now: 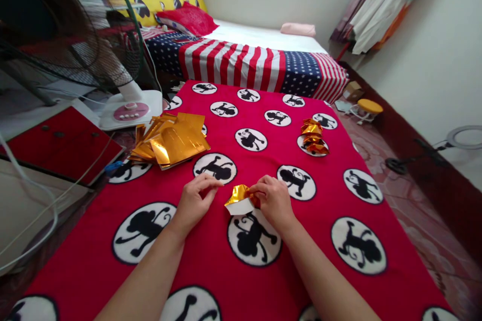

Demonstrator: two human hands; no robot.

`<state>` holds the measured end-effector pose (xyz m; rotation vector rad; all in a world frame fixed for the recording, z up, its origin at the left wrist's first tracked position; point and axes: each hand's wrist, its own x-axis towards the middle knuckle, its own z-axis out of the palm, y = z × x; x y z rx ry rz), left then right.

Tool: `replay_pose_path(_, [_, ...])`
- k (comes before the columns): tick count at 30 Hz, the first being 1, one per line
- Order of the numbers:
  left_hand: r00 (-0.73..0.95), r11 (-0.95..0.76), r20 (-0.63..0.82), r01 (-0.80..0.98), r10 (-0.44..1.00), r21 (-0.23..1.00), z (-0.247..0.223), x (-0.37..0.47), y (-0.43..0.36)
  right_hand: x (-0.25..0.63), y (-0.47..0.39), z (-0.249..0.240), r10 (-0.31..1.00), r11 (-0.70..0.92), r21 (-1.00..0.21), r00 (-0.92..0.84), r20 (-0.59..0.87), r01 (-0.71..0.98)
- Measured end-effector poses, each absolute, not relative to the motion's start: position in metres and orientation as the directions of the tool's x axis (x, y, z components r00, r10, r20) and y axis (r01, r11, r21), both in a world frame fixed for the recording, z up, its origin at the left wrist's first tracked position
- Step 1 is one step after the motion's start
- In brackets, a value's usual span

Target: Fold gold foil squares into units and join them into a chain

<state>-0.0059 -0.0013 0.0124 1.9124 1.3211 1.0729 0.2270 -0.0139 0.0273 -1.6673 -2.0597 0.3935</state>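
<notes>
Right hand (276, 201) grips folded gold paper (238, 194) on red cloth-covered tabletop (213, 258); left hand (196, 203) close by.
Gold paper sits between the hands, partly folded, white underside (241, 207) showing at the near edge; right thumb and fingers pinch its right end. Left thumb and index tips are near each other, just left of the paper and apart from it; cannot tell if that pinch is fully closed. Loose pile of flat gold sheets (181, 140) far left on tabletop, group of crumpled-looking folded gold pieces (312, 136) far right. Fan (141, 105) past the left edge, bed (233, 65) beyond the far edge, yellow-topped stool (370, 106) on floor at right.
</notes>
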Motion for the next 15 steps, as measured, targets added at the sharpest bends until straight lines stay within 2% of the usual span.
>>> replay_pose_path(3, [0.391,-0.418,0.232,0.506,0.891,0.755,0.018,-0.013,0.001,0.225,-0.018,0.023,0.974,0.212,-0.509,-0.136,0.183,0.834])
replay_pose_path(5, [0.465,-0.448,0.19,0.542,0.865,0.711,0.023,-0.016,0.0,0.223,-0.022,0.02,0.974,0.201,-0.525,-0.114,0.194,0.827])
replay_pose_path(8, [0.477,-0.447,0.167,0.565,0.863,0.694,0.027,-0.014,-0.002,0.221,-0.025,0.018,0.973,0.198,-0.538,-0.098,0.209,0.819])
replay_pose_path(15, [0.426,-0.448,0.232,0.527,0.875,0.723,0.02,0.002,-0.008,0.221,-0.028,0.016,0.962,0.233,-0.559,-0.103,0.254,0.796])
